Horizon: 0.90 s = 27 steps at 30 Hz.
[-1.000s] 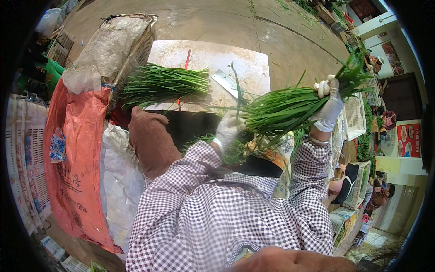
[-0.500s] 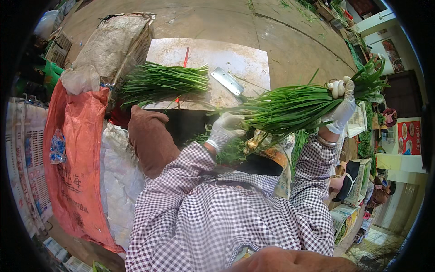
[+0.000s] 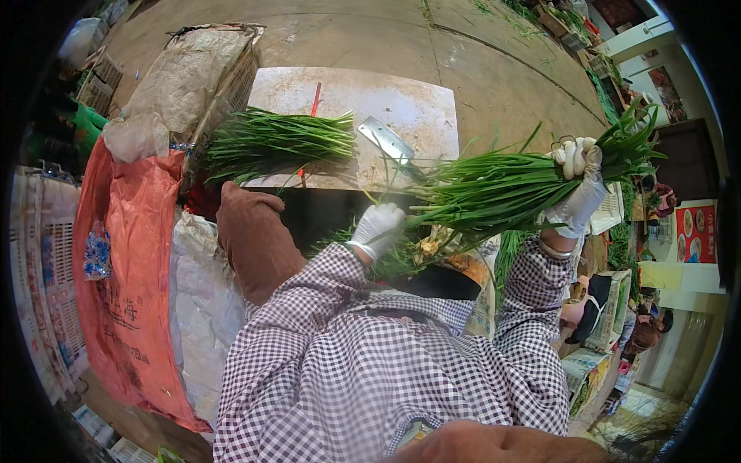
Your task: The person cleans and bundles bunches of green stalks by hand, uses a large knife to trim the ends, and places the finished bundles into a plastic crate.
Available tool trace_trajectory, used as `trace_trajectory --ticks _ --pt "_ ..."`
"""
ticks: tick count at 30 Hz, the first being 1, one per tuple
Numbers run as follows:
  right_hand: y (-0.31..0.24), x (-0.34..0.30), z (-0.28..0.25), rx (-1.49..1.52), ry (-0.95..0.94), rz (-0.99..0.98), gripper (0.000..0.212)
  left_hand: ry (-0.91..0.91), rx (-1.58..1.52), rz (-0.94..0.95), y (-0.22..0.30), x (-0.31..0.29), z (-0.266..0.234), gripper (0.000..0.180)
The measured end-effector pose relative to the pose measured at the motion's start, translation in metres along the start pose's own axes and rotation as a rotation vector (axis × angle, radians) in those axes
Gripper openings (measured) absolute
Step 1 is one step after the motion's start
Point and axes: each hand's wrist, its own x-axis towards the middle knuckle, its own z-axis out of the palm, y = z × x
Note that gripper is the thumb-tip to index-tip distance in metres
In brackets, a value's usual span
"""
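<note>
My right hand (image 3: 575,189), in a white glove, is wrapped round a big bunch of long flat green leaves like garlic chives (image 3: 494,185). The bunch lies sideways in the air, cut ends toward the left. My left hand (image 3: 378,229), gloved too, is closed just left of those ends, apart from them; whatever it pinches is too small to tell. A thin yellowish leaf (image 3: 370,197) shows at its knuckles. On the white board (image 3: 417,104) ahead lie a second bunch of the greens (image 3: 282,139) and a cleaver-like metal blade (image 3: 386,139).
A red strip (image 3: 316,99) lies across the board. Left stand a covered crate (image 3: 189,77), a red woven sack (image 3: 143,285) and a brown cloth-covered shape (image 3: 255,239). Loose greens (image 3: 401,258) and a dark opening (image 3: 444,283) are below my hands. People and crates (image 3: 614,309) are at the right.
My left hand has moved slightly left and down, away from the cut ends of the bunch. The right hand keeps its hold with barely any shift.
</note>
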Motion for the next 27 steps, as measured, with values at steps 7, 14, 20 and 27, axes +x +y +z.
trace_trajectory --ticks 7,14,20,27 --pt "-0.021 -0.001 -0.005 0.197 -0.03 0.055 0.019 0.006 -0.427 -0.096 -0.017 0.012 -0.021 0.06" --pt "0.003 0.053 -0.061 0.255 0.183 0.217 0.017 -0.501 -2.036 -0.153 0.007 0.053 -0.048 0.049" --pt "0.041 0.056 -0.157 0.028 0.325 0.277 0.015 -0.497 -2.277 -0.324 0.028 0.033 -0.019 0.089" --pt "0.05 0.055 -0.181 0.43 0.445 0.522 0.023 -0.629 -2.208 -0.317 0.033 0.034 -0.034 0.095"
